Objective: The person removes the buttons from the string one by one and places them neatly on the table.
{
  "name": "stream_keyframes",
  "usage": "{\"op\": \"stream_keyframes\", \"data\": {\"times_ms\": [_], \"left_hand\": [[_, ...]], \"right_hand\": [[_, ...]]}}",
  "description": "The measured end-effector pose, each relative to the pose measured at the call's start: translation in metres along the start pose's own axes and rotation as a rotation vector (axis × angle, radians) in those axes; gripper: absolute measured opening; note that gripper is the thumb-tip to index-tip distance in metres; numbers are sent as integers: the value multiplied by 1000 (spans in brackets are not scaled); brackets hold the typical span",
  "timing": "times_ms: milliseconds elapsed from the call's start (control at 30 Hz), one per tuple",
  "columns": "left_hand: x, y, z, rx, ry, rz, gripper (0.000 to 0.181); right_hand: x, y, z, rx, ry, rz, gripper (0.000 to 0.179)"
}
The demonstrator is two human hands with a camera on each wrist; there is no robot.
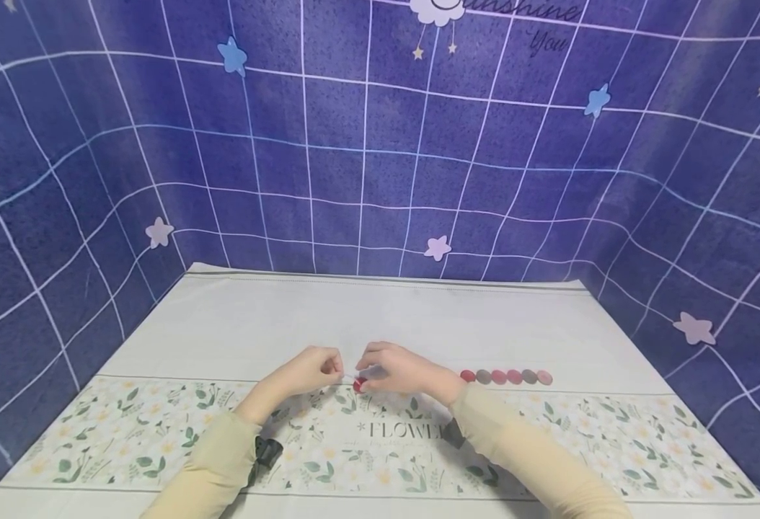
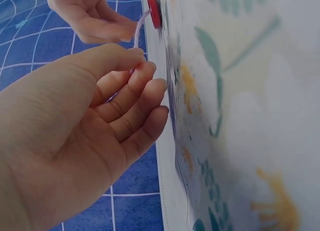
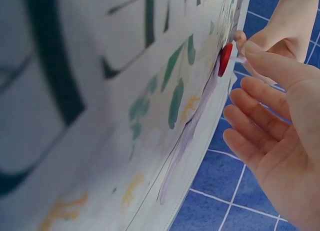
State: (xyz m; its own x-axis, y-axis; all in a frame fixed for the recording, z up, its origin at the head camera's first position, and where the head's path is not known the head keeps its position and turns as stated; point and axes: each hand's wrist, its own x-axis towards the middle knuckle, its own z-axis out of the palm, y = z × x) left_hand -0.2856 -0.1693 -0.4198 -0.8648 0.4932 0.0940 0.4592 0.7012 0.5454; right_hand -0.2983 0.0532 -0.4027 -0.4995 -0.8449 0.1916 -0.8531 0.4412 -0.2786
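Note:
My left hand (image 1: 311, 370) pinches a thin pale lilac cord (image 2: 137, 35) between thumb and index fingertips, the other fingers loosely bent. From there the cord runs to the middle of a round red button-like disc (image 2: 154, 12), which stands on edge at the tablecloth. Beside the disc is my right hand (image 1: 396, 369), its fingers spread and relaxed, with the thumb nearest the disc. In the right wrist view a lilac strip, apparently more of the cord (image 3: 187, 133), trails along the cloth from the red disc (image 3: 226, 59). Whether the right thumb touches the cord cannot be made out.
A row of several small round discs (image 1: 498, 377) in red, pink and grey-brown lies right of my right hand. The table has a white cloth (image 1: 257, 310) with a flowered band (image 1: 159, 440). Blue gridded curtains (image 1: 354, 180) with stars surround it.

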Motion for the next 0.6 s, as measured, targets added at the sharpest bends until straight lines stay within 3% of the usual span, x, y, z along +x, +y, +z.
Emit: {"op": "stream_keyframes", "data": {"times_ms": [600], "left_hand": [[0,0,-1,-9,-8,-6,7]], "right_hand": [[6,-4,7,-22,-80,18,32]]}}
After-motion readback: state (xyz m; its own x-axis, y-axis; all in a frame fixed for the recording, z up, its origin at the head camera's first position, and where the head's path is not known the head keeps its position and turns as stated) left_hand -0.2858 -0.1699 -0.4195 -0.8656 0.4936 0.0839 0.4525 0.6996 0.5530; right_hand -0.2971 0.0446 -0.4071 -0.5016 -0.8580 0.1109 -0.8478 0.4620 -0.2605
